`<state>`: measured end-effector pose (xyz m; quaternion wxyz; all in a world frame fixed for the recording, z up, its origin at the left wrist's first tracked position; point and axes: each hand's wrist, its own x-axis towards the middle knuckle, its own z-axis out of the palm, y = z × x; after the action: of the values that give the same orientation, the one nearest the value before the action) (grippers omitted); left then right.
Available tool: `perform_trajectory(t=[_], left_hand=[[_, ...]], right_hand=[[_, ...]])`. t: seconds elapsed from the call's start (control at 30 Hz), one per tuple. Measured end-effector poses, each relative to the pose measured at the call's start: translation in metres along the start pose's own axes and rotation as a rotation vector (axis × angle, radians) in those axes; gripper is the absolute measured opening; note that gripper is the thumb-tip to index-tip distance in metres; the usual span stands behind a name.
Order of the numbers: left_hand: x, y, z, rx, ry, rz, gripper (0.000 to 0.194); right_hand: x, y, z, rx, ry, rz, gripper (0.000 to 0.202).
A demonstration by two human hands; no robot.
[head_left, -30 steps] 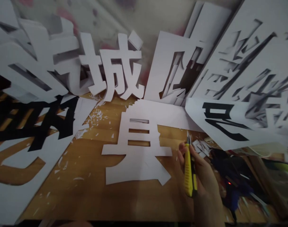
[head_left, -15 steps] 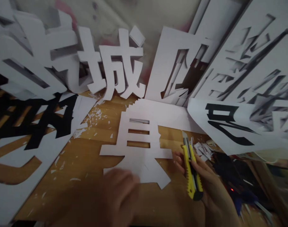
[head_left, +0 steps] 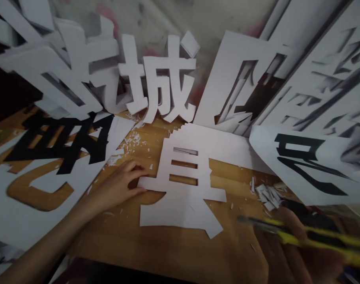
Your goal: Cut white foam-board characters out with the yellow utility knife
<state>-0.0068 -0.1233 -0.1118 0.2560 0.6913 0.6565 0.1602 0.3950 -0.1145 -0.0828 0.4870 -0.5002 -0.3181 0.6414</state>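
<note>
A white cut-out Chinese character (head_left: pixel 186 201) lies flat on the wooden table, with narrow slots in its upper part; a wide uncut sheet (head_left: pixel 233 148) extends right from its top. My left hand (head_left: pixel 120 185) rests at the character's left arm, thumb and fingers apart, the thumb at the tip. Blurred by motion, my right hand (head_left: pixel 298 252) grips a yellow utility knife (head_left: pixel 325 240) to the right of the character. The knife's blade points left, apart from the white piece.
Thick white characters (head_left: pixel 171 83) stand along the back. A sheet with a black character (head_left: pixel 67 142) lies at left, another black-printed sheet (head_left: pixel 304 150) curls at right. Small white scraps (head_left: pixel 134 144) and a heap of offcuts (head_left: pixel 269 195) litter the table (head_left: pixel 168 252).
My left hand has moved from below the character to its left arm. My right hand has swung the utility knife right, turning it from upright to nearly level. The view has shifted left.
</note>
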Motion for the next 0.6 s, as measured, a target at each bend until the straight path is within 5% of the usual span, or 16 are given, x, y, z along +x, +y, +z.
perform_trajectory(t=[0.17, 0.33, 0.47, 0.6], left_hand=[[0.002, -0.002, 0.009, -0.069, 0.016, 0.070, 0.025], [-0.003, 0.014, 0.036, -0.231, 0.087, 0.120, 0.023], [-0.007, 0.028, 0.053, -0.278, 0.125, 0.238, 0.031], [-0.006, 0.034, 0.043, -0.191, 0.204, 0.349, 0.017]], right_hand=[[-0.005, -0.003, 0.031, 0.117, -0.045, -0.020, 0.030], [-0.002, 0.010, 0.054, 0.030, -0.170, -0.057, 0.032], [0.001, 0.035, 0.072, -0.135, -0.070, -0.128, 0.033], [0.011, 0.051, 0.069, -0.221, 0.078, -0.276, 0.035]])
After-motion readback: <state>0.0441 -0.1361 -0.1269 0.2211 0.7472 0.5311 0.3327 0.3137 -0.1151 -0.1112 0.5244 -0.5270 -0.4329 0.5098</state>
